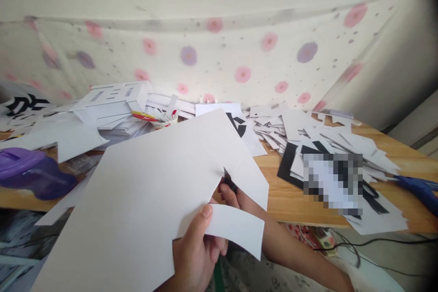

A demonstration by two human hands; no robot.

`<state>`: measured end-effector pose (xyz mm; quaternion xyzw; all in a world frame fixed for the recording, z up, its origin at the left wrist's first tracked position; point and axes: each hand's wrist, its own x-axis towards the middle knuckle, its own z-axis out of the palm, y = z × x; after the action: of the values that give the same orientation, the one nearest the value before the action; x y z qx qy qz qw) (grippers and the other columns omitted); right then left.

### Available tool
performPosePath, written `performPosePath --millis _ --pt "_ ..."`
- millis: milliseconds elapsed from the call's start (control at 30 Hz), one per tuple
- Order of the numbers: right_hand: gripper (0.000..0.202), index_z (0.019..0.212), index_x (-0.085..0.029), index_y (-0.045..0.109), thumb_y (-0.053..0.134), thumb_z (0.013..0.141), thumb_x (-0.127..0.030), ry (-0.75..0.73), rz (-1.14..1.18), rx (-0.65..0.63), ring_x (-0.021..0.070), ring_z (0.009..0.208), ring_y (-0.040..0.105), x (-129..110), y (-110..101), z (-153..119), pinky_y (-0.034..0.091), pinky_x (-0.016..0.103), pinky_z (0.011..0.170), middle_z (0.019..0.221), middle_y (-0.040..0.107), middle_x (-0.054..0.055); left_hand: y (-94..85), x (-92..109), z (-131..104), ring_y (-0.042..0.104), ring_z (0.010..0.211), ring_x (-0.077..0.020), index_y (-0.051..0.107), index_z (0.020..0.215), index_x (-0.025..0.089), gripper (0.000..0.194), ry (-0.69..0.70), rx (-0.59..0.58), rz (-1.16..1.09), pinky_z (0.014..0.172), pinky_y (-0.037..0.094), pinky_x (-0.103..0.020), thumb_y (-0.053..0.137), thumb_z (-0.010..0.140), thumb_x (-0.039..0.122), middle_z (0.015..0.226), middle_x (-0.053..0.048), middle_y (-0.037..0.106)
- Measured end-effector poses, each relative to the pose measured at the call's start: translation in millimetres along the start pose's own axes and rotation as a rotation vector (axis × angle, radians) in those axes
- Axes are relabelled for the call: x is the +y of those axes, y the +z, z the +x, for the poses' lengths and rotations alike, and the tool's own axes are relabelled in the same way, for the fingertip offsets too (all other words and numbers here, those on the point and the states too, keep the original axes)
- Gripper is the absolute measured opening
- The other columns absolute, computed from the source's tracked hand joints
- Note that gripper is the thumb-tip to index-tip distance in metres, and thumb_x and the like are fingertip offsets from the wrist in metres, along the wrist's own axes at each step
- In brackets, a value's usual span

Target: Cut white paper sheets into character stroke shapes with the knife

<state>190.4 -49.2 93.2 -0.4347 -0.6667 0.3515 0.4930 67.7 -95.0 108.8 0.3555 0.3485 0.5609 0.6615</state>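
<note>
- Head view, centre to lower left: a large white sheet [147,182] of stiff paper or thin board, its long axis slanting from the lower left up toward the centre of the frame.
- Head view, bottom centre: the left hand [196,248] pinches a curved white strip [236,226] at its left end, thumb on top and fingers curled beneath; the strip's long axis runs rightward and slightly down from that pinch.
- Head view, just right of centre: the right hand [230,195], partly hidden, has its fingers closed around a dark-handled knife [230,183]; the full grip cannot be seen.
- Head view, the key relation: the blade points up and left, its tip against the sheet at the upper end of a cut line that slants down-left to the left thumb. The right hand is nearer the blade; the left thumb lies below and to its left, near but apart.
- Head view, right side: white offcuts [270,123] lie on the wooden table [294,212].
</note>
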Motion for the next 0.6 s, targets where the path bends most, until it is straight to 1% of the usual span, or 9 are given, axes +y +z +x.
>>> performPosePath --millis 67,133,167,233,300,400,433,500,600 --pt "0.03 0.122 -0.025 0.059 0.046 0.098 -0.039 0.055 0.007 -0.053 0.0221 0.117 0.059 -7 -2 1 0.04 0.039 0.108 0.119 0.067 0.006 -1.8 -1 0 0.032 0.036 -0.0076 0.056 0.052 0.019 0.044 0.009 0.006 0.027 0.041 0.031 -0.021 0.064 0.082 0.05 0.035 0.004 0.038" --pt "0.03 0.12 -0.025 0.059 0.045 0.098 -0.04 0.096 0.027 -0.087 0.022 0.12 0.058 -12 -3 2 0.04 0.038 0.108 0.122 0.066 0.006 -4.3 -3 1 0.032 0.036 -0.0076 0.057 0.053 0.019 0.045 0.016 0.017 0.047 0.04 0.03 -0.022 0.063 0.081 0.053 0.035 0.004 0.039" --pt "0.029 0.118 -0.024 0.06 0.045 0.098 -0.039 0.101 0.041 -0.106 0.0219 0.119 0.059 -13 -4 2 0.041 0.038 0.107 0.121 0.066 0.007 -5.7 -3 2 0.032 0.036 -0.0077 0.057 0.053 0.019 0.045 0.024 0.024 0.054 0.04 0.03 -0.022 0.063 0.081 0.053 0.035 0.004 0.039" --pt "0.027 0.113 -0.023 0.061 0.047 0.097 -0.039 0.071 0.083 -0.149 0.0215 0.109 0.064 -12 -4 2 0.047 0.037 0.101 0.114 0.069 0.007 -8.1 -4 4 0.032 0.035 -0.0081 0.056 0.051 0.019 0.046 0.04 0.039 0.069 0.04 0.03 -0.023 0.064 0.08 0.054 0.035 0.004 0.039" --pt "0.026 0.111 -0.023 0.062 0.055 0.092 -0.039 0.025 0.117 -0.176 0.0219 0.103 0.066 -11 -4 1 0.05 0.038 0.097 0.108 0.07 0.006 -9.7 -3 4 0.034 0.035 -0.0091 0.055 0.049 0.019 0.048 0.04 0.064 0.071 0.04 0.031 -0.023 0.065 0.079 0.055 0.034 0.003 0.037" --pt "0.029 0.11 -0.024 0.064 0.064 0.085 -0.039 0.011 0.121 -0.158 0.0242 0.107 0.065 -7 -2 -2 0.05 0.041 0.098 0.11 0.071 0.006 -9.9 2 3 0.037 0.035 -0.0093 0.058 0.053 0.019 0.043 0.019 0.123 0.045 0.04 0.031 -0.023 0.069 0.075 0.054 0.034 0.003 0.041" --pt "0.028 0.109 -0.024 0.065 0.064 0.085 -0.039 0.02 0.114 -0.149 0.0246 0.107 0.065 -5 -1 -3 0.05 0.041 0.097 0.11 0.071 0.007 -9.7 3 3 0.037 0.034 -0.0091 0.061 0.058 0.019 0.039 0.014 0.141 0.035 0.039 0.03 -0.023 0.071 0.074 0.054 0.035 0.003 0.043" --pt "0.024 0.106 -0.023 0.067 0.061 0.086 -0.035 0.019 0.085 -0.121 0.0247 0.1 0.068 1 1 -4 0.053 0.041 0.093 0.105 0.073 0.008 -9.1 7 3 0.036 0.034 -0.0089 0.064 0.068 0.02 0.034 0.017 0.172 0.029 0.038 0.03 -0.022 0.074 0.072 0.053 0.036 0.004 0.045" --pt "0.022 0.101 -0.021 0.068 0.062 0.081 -0.03 -0.059 -0.044 -0.079 0.0266 0.095 0.069 13 0 -1 0.054 0.04 0.087 0.102 0.074 0.009 -9.3 12 5 0.038 0.033 -0.0085 0.064 0.072 0.019 0.034 0.042 0.21 0.039 0.036 0.031 -0.021 0.076 0.069 0.051 0.037 0.005 0.046"
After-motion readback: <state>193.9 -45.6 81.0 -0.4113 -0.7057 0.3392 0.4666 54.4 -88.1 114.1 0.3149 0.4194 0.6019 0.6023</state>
